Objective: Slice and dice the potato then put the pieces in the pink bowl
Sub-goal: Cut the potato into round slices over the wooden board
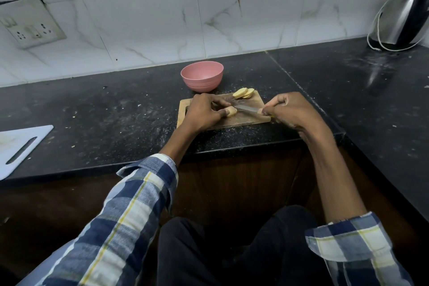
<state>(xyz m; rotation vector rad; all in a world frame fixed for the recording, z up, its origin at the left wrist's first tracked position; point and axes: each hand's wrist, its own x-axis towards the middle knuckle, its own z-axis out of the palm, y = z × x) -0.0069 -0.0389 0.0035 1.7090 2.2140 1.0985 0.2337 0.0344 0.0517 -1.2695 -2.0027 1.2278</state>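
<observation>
One pink bowl [202, 76] stands on the bench [92, 109] behind the wooden board [234, 119]; nothing shows inside it. About three potato slices [243, 93] lie overlapped at the board's far right corner. Left hand [204, 111] pinches one potato piece [231, 111] mid-board. Right hand [290, 109] grips one knife [247, 109], blade touching that piece.

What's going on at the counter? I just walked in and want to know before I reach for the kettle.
A person is slicing a potato on a wooden cutting board. The left hand holds the remaining potato piece steady, while the right hand grips a knife whose blade meets it. A few cut slices lie at the board's far edge. The pink bowl behind the board looks empty. The kettle stands untouched at the far right.
</observation>
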